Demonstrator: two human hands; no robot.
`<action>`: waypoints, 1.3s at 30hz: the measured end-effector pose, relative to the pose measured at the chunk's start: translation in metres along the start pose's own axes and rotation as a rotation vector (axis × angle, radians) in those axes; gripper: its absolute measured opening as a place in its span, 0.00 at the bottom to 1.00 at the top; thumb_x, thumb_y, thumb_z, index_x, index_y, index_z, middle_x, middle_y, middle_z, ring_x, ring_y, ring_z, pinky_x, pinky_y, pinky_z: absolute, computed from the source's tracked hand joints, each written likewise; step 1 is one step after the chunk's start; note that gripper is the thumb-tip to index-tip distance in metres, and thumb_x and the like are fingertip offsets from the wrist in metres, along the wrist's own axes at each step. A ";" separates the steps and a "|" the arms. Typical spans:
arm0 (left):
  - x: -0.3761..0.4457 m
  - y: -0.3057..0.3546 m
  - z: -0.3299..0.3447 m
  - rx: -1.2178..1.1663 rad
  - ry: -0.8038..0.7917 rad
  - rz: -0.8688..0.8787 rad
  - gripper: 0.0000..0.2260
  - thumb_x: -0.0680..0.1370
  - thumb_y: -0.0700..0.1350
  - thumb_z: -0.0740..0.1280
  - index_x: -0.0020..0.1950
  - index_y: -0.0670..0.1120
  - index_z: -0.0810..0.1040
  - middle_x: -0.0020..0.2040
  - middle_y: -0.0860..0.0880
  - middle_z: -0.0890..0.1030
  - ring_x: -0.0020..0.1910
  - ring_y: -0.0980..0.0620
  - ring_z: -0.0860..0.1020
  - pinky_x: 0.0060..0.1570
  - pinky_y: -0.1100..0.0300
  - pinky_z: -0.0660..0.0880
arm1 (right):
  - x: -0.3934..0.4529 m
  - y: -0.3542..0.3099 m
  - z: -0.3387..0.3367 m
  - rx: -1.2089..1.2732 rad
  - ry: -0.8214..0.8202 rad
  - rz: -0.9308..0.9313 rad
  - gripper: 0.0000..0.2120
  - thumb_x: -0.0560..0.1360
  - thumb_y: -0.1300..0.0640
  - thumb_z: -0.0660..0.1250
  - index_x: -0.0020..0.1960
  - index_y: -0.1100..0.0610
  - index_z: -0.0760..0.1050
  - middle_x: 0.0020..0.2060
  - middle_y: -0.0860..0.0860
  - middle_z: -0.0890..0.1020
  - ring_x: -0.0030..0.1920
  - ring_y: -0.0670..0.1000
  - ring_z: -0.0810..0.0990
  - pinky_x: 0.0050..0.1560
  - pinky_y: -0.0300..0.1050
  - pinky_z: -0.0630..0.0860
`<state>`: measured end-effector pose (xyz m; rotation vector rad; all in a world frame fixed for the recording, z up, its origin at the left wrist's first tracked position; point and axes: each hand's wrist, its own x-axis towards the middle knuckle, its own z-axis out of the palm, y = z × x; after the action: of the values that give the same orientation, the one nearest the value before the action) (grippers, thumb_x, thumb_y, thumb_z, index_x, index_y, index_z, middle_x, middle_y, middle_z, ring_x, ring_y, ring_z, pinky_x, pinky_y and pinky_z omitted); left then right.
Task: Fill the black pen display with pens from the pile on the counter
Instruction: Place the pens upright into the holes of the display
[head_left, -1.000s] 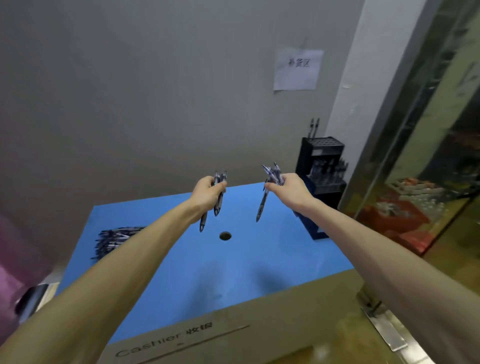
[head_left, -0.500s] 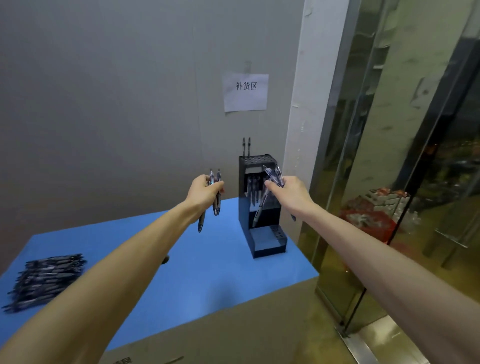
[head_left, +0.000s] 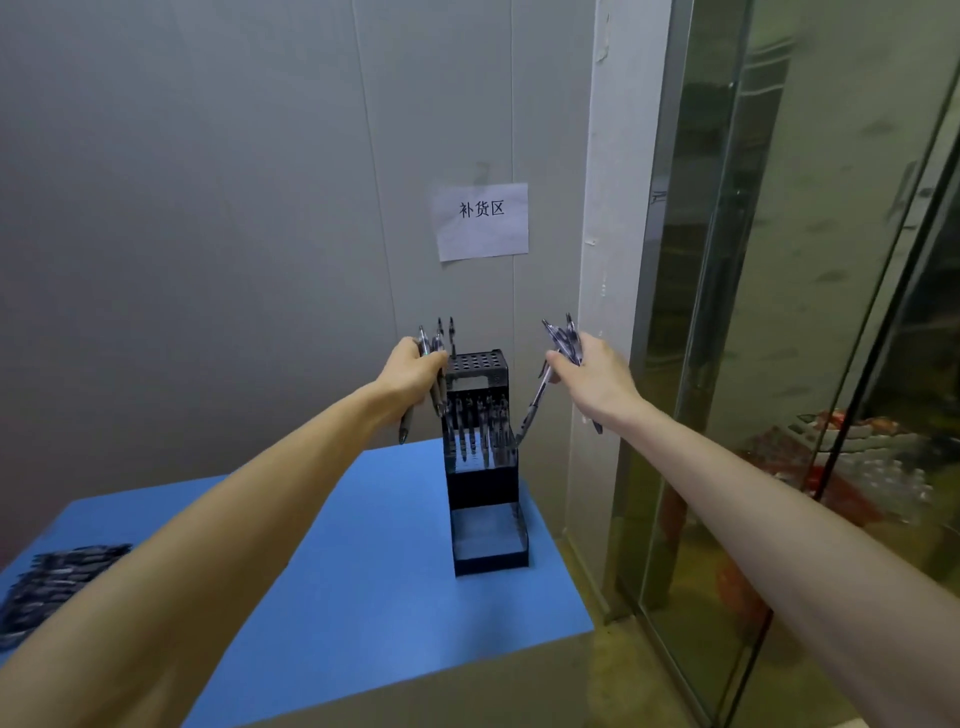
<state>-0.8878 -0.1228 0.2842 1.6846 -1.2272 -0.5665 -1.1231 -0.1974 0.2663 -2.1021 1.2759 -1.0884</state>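
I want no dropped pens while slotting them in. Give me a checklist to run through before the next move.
1. Left hand grips its pens: ok.
2. Right hand grips its pens: ok.
3. Black pen display upright on the blue counter: ok.
4. Free holes in the display's top grid: ok, only two pens stand at its back.
5. Pen tips pointing down for insertion: ok.
6. Pens left in the pile: ok.

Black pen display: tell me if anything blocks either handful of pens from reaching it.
Nothing visible blocks either. The left hand holds dark pens at the left of the black perforated-top pen display; the right hand holds its pens off its right side, with open air between.
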 end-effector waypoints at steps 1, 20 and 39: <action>0.006 0.000 0.005 -0.004 0.017 -0.008 0.06 0.82 0.41 0.62 0.46 0.42 0.69 0.34 0.46 0.69 0.28 0.51 0.64 0.25 0.60 0.62 | 0.005 0.004 -0.002 0.000 0.002 -0.004 0.12 0.83 0.46 0.63 0.50 0.54 0.79 0.40 0.47 0.82 0.44 0.53 0.81 0.54 0.59 0.81; 0.183 -0.018 0.035 0.205 0.172 0.207 0.13 0.79 0.48 0.73 0.59 0.46 0.74 0.52 0.46 0.83 0.47 0.46 0.82 0.52 0.48 0.80 | 0.191 0.027 0.044 -0.036 -0.017 -0.102 0.11 0.79 0.48 0.67 0.44 0.54 0.79 0.39 0.52 0.84 0.43 0.56 0.81 0.46 0.48 0.78; 0.285 -0.042 0.075 0.426 0.179 0.158 0.16 0.77 0.52 0.73 0.61 0.48 0.74 0.53 0.50 0.83 0.52 0.46 0.80 0.56 0.46 0.78 | 0.312 0.058 0.111 -0.171 -0.174 -0.242 0.15 0.80 0.46 0.66 0.37 0.50 0.69 0.40 0.53 0.81 0.44 0.59 0.79 0.44 0.49 0.75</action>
<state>-0.8157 -0.4105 0.2581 1.9155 -1.4003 -0.0531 -0.9830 -0.5022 0.2826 -2.4711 1.0867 -0.8928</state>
